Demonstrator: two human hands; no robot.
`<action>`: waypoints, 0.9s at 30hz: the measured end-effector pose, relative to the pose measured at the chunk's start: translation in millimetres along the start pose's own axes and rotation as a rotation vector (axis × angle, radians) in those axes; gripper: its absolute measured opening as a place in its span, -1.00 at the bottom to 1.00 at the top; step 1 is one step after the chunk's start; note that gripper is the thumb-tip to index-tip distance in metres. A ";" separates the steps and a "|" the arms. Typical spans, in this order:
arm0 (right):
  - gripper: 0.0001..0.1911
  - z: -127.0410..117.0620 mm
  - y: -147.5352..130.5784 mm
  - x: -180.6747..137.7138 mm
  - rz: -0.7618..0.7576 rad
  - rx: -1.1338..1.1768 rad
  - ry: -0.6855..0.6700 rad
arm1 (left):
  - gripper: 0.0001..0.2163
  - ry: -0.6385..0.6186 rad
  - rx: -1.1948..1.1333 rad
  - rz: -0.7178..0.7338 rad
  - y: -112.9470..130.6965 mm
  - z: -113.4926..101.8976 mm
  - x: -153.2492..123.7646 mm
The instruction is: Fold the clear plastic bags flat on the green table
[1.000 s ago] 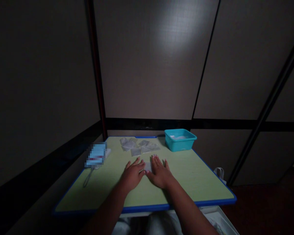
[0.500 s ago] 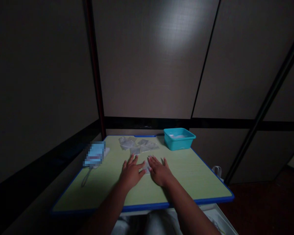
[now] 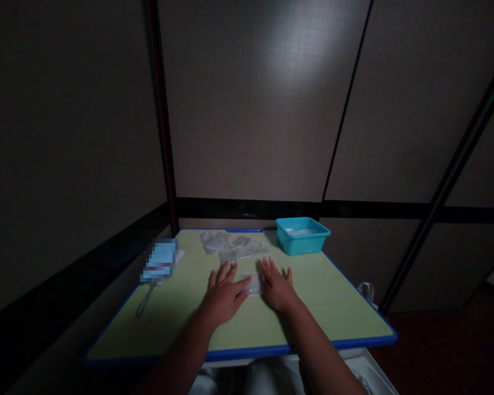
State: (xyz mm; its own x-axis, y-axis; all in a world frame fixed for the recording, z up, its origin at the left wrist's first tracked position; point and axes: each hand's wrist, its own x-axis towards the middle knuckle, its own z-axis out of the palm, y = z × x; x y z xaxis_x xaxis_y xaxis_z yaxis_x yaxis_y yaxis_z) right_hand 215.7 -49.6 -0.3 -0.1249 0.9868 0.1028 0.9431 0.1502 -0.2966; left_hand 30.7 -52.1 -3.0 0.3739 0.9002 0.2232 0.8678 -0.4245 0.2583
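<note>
A small clear plastic bag (image 3: 254,285) lies flat on the table between my hands. My left hand (image 3: 223,294) is open, palm down, with its thumb and forefinger at the bag's left edge. Over the bag's right edge rests my right hand (image 3: 277,286), fingers stretched out flat. Beyond my hands, more clear plastic bags (image 3: 217,242) are spread loosely, some overlapping. One single bag (image 3: 228,255) lies just past my left fingertips.
A turquoise plastic basket (image 3: 302,244) with whitish contents stands at the back right of the green table (image 3: 321,307), which has a blue edge. On the left lies a blurred-out light blue object (image 3: 160,260) with a strap (image 3: 145,300). A wall rises behind.
My right hand has slid a little to the right, away from my left hand. More of the bag between them now shows.
</note>
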 end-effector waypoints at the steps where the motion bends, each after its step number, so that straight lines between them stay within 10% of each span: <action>1: -0.44 0.4 0.8 -0.1 -0.010 0.005 -0.005 | -0.67 -0.010 -0.004 0.021 -0.3 0.8 -0.5; 8: -0.46 0.7 -1.1 -3.9 -0.106 -0.055 -0.068 | -0.66 0.158 -0.296 0.059 -9.1 9.7 11.6; 12: -0.44 1.0 -2.2 -3.7 -0.102 -0.083 -0.085 | -0.71 0.296 -0.915 -0.333 -7.7 -1.0 19.3; 17: -0.44 3.2 0.0 -2.4 -0.109 -0.076 -0.076 | -0.74 0.034 -1.584 -0.818 -6.5 -24.5 16.4; 27: -0.44 2.5 -0.6 -2.9 -0.106 -0.066 -0.072 | -0.79 -0.259 -1.641 -0.911 -5.2 -28.1 30.5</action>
State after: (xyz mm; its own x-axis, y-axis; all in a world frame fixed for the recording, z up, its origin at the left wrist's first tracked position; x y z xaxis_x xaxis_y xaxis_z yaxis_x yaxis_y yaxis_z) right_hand 214.7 -52.4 -2.8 -0.2449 0.9676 0.0611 0.9412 0.2523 -0.2246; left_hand 28.4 -25.2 28.9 0.2130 0.7966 -0.5658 -0.2664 0.6045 0.7508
